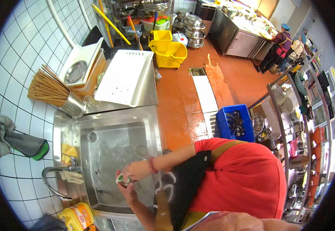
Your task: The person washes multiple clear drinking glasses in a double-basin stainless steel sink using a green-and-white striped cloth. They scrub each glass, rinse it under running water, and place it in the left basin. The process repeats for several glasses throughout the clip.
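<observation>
My left hand (pixel 129 194) is closed around a small white-and-green item (pixel 122 178), perhaps a small bowl or cup, above the stainless steel sink (pixel 151 130). My right hand (pixel 137 170), with a red bracelet at the wrist, touches the same item from above; its fingers are blurred, and whether they grip it is unclear. Shallow water (pixel 112 153) covers the sink floor. Beside the hands, toward the wall, arches a curved metal faucet (pixel 47 182). Yellow and whitish rubber gloves (pixel 71 176) lie on the sink's rear ledge.
A white tray (pixel 124 75), a metal container of wooden chopsticks (pixel 72 105) and a stacked plastic bin (pixel 94 72) stand beside the sink. A yellow jug (pixel 78 216) is at its other end. Behind are a blue crate (pixel 222 121), a yellow mop bucket (pixel 170 56), shelving and distant people (pixel 283 43).
</observation>
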